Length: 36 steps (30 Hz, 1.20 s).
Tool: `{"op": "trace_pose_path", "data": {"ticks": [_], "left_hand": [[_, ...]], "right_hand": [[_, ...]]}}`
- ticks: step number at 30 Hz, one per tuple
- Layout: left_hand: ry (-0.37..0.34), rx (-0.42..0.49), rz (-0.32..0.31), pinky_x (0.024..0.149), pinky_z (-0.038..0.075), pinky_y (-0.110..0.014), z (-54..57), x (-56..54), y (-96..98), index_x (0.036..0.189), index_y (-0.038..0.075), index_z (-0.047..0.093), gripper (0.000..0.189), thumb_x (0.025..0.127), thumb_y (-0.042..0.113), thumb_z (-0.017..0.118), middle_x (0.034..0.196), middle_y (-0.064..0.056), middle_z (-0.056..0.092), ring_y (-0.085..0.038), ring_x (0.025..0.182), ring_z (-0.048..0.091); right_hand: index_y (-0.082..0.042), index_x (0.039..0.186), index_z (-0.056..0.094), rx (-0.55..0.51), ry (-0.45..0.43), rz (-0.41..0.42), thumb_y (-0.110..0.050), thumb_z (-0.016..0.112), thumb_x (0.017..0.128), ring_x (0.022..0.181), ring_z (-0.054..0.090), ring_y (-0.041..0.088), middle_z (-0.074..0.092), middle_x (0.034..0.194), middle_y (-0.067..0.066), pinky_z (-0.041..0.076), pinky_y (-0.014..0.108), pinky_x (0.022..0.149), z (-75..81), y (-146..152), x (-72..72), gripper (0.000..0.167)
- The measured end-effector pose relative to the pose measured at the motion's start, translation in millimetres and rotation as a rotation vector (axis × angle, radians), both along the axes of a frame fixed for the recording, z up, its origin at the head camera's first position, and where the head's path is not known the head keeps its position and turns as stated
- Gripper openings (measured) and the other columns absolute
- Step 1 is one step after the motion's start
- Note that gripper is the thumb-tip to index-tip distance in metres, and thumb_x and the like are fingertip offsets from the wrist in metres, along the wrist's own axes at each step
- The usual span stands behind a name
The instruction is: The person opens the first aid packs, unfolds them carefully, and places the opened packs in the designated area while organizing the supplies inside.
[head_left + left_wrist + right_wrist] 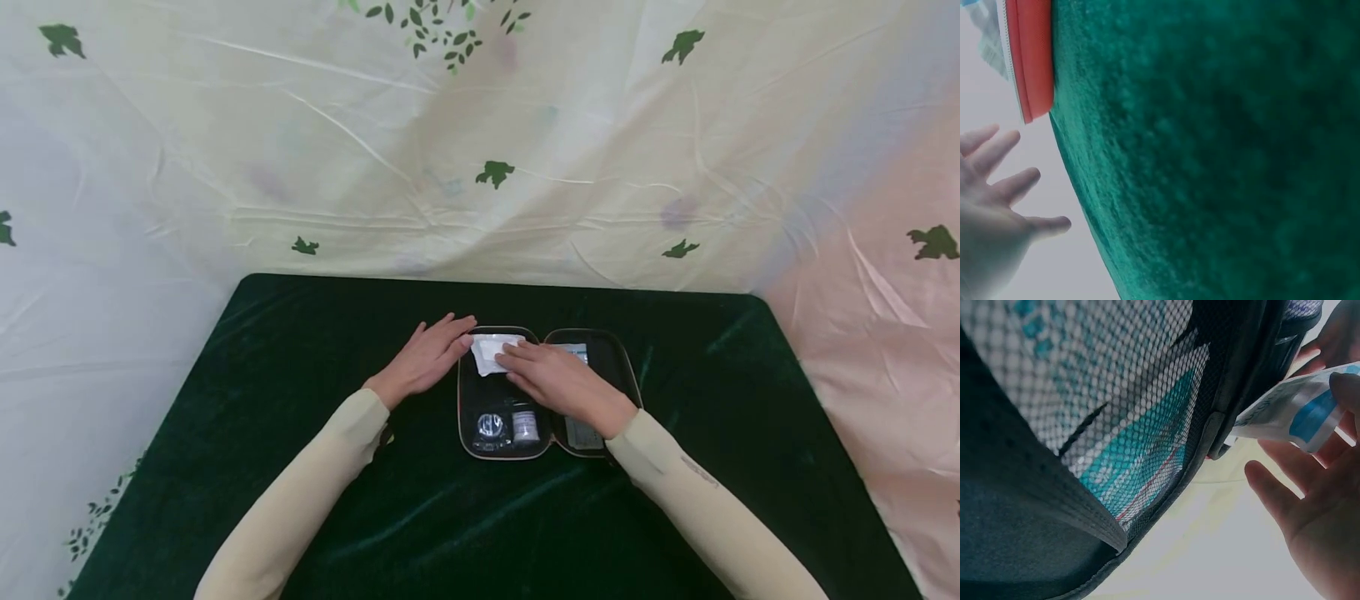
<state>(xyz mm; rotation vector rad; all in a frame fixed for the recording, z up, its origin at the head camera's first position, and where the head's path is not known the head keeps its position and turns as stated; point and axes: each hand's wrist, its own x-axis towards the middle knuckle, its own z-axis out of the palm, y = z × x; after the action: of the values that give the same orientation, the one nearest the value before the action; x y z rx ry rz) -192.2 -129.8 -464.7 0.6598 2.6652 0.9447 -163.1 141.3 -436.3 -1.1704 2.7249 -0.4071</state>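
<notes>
An open zip case (460, 408), red outside and black inside, lies spread flat. My right hand (558, 379) reaches over its middle fold and pinches a white packet (487, 357) above the left half. The right wrist view shows this packet (1297, 412) with blue print, the thumb in front of it and fingers behind. My left hand (427, 354) rests at the case's upper left rim with fingers extended. In the left wrist view the left hand's fingers (1013, 184) are spread, near the red case side (1035, 56).
In the left half sit a round plastic-wrapped item (491, 427) and a small white cylinder (526, 427). A mesh pocket (1147, 419) in the right half holds turquoise-and-white packets. Dark green velvet cloth (360, 533) covers the table; a patterned curtain (570, 217) hangs behind.
</notes>
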Motion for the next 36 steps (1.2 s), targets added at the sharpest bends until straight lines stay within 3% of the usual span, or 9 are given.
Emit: {"op": "trace_pose_path", "data": {"ticks": [4, 12, 18, 24, 36], "left_hand": [[0.030, -0.020, 0.022, 0.124, 0.011, -0.063, -0.9, 1.7, -1.7, 0.159, 0.014, 0.041, 0.065, 0.109, 0.056, 0.035, 0.164, -0.008, 0.039, -0.029, 0.156, 0.023], [0.075, -0.032, -0.004, 0.122, 0.016, -0.064, -1.1, 5.7, -3.7, 0.154, 0.014, 0.049, 0.054, 0.109, 0.043, 0.048, 0.162, -0.005, 0.043, -0.028, 0.155, 0.026], [0.035, -0.074, -0.018, 0.122, 0.015, -0.065, -3.4, 7.8, -3.6, 0.156, 0.015, 0.047, 0.062, 0.110, 0.054, 0.035, 0.163, -0.003, 0.042, -0.028, 0.156, 0.024], [0.004, -0.060, 0.006, 0.123, 0.011, -0.064, -3.9, 12.7, -2.4, 0.157, 0.016, 0.046, 0.074, 0.107, 0.065, 0.021, 0.163, -0.002, 0.041, -0.027, 0.157, 0.021], [0.003, -0.055, 0.017, 0.123, 0.009, -0.065, -4.7, 19.0, -0.2, 0.157, 0.014, 0.045, 0.072, 0.109, 0.062, 0.022, 0.164, -0.003, 0.040, -0.029, 0.157, 0.020]], "right_hand": [[-0.013, 0.146, 0.059, -0.012, 0.026, 0.013, -0.025, 0.059, 0.107, 0.135, 0.056, 0.029, 0.056, 0.150, 0.012, 0.046, 0.051, 0.110, -0.1, 1, 6.8, 0.041], [-0.013, 0.144, 0.062, -0.031, 0.033, 0.021, -0.023, 0.062, 0.105, 0.133, 0.058, 0.029, 0.058, 0.148, 0.012, 0.049, 0.050, 0.106, 3.1, 5, 21.1, 0.041], [-0.013, 0.143, 0.062, -0.041, 0.016, 0.039, -0.023, 0.061, 0.105, 0.137, 0.055, 0.030, 0.055, 0.151, 0.011, 0.047, 0.051, 0.109, 2.2, 9, 30.7, 0.039], [-0.012, 0.143, 0.062, -0.057, 0.017, 0.055, -0.024, 0.059, 0.106, 0.135, 0.056, 0.031, 0.057, 0.149, 0.012, 0.048, 0.050, 0.108, -1.1, 11, 40.4, 0.039], [-0.014, 0.145, 0.061, -0.061, 0.037, 0.052, -0.026, 0.058, 0.106, 0.138, 0.053, 0.028, 0.055, 0.151, 0.008, 0.046, 0.051, 0.110, -9.7, 18, 58.2, 0.040]]}}
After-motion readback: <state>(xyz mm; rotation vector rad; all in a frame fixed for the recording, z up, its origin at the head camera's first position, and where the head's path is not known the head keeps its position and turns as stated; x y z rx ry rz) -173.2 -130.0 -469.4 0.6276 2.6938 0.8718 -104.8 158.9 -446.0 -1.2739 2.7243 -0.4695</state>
